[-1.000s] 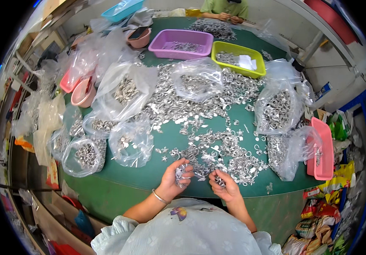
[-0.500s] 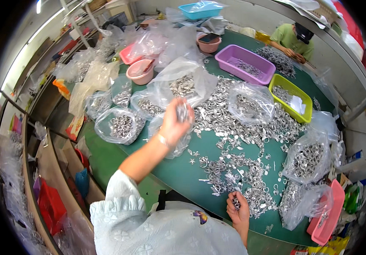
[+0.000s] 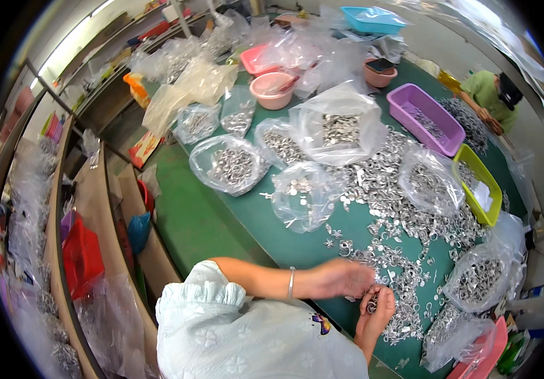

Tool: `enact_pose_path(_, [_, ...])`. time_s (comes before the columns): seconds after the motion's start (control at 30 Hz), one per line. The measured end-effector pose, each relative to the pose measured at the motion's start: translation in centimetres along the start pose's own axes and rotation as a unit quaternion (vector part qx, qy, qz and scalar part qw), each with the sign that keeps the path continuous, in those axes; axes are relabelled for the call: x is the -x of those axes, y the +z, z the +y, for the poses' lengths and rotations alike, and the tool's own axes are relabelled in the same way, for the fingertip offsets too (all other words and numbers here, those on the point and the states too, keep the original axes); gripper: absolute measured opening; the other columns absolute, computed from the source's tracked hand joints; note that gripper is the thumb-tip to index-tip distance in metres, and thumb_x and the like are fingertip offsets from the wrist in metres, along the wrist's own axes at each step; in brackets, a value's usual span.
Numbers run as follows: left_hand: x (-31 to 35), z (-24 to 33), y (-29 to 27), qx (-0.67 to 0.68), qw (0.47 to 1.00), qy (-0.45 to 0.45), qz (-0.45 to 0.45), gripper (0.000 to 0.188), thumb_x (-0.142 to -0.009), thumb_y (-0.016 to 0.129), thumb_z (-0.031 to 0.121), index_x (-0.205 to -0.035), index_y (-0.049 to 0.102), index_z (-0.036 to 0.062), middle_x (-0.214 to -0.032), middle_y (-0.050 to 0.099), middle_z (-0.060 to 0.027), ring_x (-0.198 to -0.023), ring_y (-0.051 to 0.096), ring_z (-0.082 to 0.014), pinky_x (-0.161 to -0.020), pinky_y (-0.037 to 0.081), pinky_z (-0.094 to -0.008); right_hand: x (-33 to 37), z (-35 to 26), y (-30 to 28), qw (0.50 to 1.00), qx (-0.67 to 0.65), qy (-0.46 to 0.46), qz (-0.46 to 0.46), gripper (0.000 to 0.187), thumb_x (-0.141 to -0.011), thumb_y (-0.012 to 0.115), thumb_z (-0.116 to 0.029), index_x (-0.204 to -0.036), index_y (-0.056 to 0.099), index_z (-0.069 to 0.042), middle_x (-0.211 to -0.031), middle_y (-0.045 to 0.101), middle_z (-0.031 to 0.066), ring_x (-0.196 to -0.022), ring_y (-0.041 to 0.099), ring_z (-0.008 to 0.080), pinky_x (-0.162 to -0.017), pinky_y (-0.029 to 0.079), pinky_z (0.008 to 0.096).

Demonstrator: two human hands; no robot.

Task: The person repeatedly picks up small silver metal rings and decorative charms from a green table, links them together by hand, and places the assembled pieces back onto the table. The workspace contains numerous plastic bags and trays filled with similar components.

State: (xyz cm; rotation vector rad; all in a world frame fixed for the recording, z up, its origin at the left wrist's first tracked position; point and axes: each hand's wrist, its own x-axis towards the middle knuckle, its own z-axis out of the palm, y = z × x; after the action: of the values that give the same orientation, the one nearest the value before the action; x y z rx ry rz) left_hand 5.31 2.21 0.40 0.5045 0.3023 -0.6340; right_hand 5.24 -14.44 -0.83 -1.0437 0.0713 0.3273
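My left hand (image 3: 341, 278), blurred by motion, reaches in from the left to the fingertips of my right hand, and its fingers do not show clearly. My right hand (image 3: 376, 314) is curled at the table's near edge around several small silvery metal rings (image 3: 372, 304). Just beyond both hands lies a loose spread of silvery metal pieces (image 3: 404, 309), ring-like and flower-shaped among them. It leads back to a larger heap of the same pieces (image 3: 382, 174).
Clear plastic bags of metal pieces stand beyond and left, including a big open bag (image 3: 341, 148) and a flatter bag (image 3: 303, 199). A purple bin (image 3: 423, 117), a lime-green bin (image 3: 488, 205) and a pink bin (image 3: 490, 350) line the right. A co-worker (image 3: 490, 95) sits at the far right.
My left hand has come down and right from over the big open bag to my right hand. My right hand stays near the table's edge, still holding the rings. The view has shifted.
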Motion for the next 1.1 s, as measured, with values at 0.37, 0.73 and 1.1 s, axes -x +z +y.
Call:
enact_pose_path(0.37, [1.4,-1.0,-1.7,0.284,0.956,0.049,0.056,0.032,-0.087,0.048,0.029,-0.108,0.05,0.0044,-0.1,0.055,-0.0102,-0.088,0.054,-0.0214,-0.082,0.043,-0.0351,-1.6,0.3,7.1,0.761,0.516,-0.37,-0.134,0.025,-0.079,0.055,-0.018,-0.092,0.054,0.004,-0.091,0.054,0.0158,-0.09,0.047,0.0323,-0.082,0.035,0.0404])
enact_pose_path(0.73, [7.5,11.5,-5.0,0.28,0.861,0.406,0.124,0.02,-0.087,0.046,0.019,-0.099,0.05,0.0042,-0.093,0.053,-0.0096,-0.086,0.053,-0.0228,-0.074,0.048,-0.0337,-1.1,1.4,5.1,0.877,0.432,-0.176,-0.114,0.007,-0.077,0.054,0.003,-0.082,0.058,0.003,-0.078,0.057,0.0106,-0.072,0.055,0.0191,-0.066,0.043,0.027])
enact_pose_path(1.1, [4.7,21.4,-8.5,0.094,0.776,0.535,0.32,0.048,-0.08,0.046,0.013,-0.123,0.03,-0.0008,-0.136,0.017,-0.0166,-0.12,0.025,-0.0347,-0.104,0.013,-0.0479,-0.6,1.6,3.0,0.909,0.392,-0.091,-0.108,0.008,-0.081,0.053,-0.001,-0.085,0.058,0.002,-0.077,0.057,0.0059,-0.07,0.052,0.0104,-0.063,0.04,0.0214])
